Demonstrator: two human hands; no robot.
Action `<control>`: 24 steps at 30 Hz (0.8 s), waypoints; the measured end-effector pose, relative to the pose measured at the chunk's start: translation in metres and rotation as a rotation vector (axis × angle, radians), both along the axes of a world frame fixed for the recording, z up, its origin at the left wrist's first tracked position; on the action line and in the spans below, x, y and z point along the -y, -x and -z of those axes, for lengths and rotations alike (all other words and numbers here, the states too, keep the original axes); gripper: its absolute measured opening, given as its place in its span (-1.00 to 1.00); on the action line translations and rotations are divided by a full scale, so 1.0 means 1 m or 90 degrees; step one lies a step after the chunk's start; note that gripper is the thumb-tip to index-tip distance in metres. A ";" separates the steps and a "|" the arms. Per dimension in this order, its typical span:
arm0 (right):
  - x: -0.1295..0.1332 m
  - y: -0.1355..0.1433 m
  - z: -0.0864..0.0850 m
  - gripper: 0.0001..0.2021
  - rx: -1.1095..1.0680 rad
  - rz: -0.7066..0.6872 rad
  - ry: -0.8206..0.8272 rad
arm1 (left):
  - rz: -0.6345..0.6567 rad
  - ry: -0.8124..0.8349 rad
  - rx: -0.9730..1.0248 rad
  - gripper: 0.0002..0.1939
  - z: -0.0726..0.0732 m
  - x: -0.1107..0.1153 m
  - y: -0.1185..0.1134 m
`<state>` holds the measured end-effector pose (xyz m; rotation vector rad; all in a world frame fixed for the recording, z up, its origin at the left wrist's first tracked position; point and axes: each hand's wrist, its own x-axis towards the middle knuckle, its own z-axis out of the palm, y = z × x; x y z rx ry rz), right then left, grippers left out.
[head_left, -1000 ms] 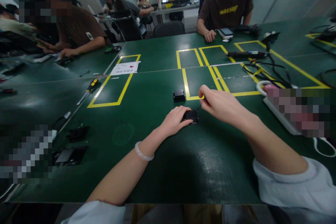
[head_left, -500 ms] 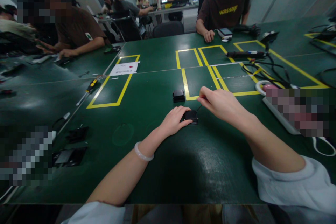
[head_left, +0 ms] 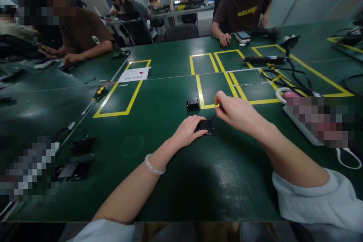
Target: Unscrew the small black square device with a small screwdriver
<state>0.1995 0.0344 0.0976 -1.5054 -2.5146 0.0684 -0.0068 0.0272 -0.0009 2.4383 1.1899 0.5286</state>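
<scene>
My left hand [head_left: 188, 130] grips a small black rectangular part [head_left: 206, 127] against the green table, thumb along its near side and fingers over its far left edge. The fingers of my right hand [head_left: 228, 106] are pinched round a thin dark rod [head_left: 214, 117]. It slants down to the far right corner of the part; the rod's upper end is hidden in the fist, and its exact kind cannot be made out. A second black part [head_left: 193, 104] of similar size stands just beyond my left hand, untouched.
Yellow tape [head_left: 200, 92] outlines areas on the table [head_left: 167, 181]. A yellow-black screwdriver [head_left: 99, 93] and a paper sheet [head_left: 134, 74] lie left; black parts [head_left: 74, 169] lie near left. A black pen-shaped tool [head_left: 265, 59] with cables lies right. Co-workers sit opposite and left.
My right hand has shifted very slightly, with the wrist and fingers turned a little and the rod more upright. My left hand and the black part stay put.
</scene>
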 end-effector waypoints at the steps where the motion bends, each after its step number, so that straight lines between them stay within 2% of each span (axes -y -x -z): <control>1: 0.000 0.001 0.000 -0.83 0.000 0.001 -0.003 | -0.001 -0.001 0.000 -0.65 0.000 0.000 0.000; 6: 0.002 0.004 -0.003 -0.80 0.042 0.020 0.003 | 0.000 -0.007 0.002 -0.64 0.000 0.000 0.000; 14: -0.001 -0.001 0.001 -0.88 -0.001 -0.015 0.012 | -0.002 -0.010 -0.001 -0.64 0.000 0.000 0.000; 24: 0.000 0.002 -0.002 -0.81 0.065 0.032 -0.008 | 0.000 -0.005 -0.003 -0.64 -0.001 0.000 0.000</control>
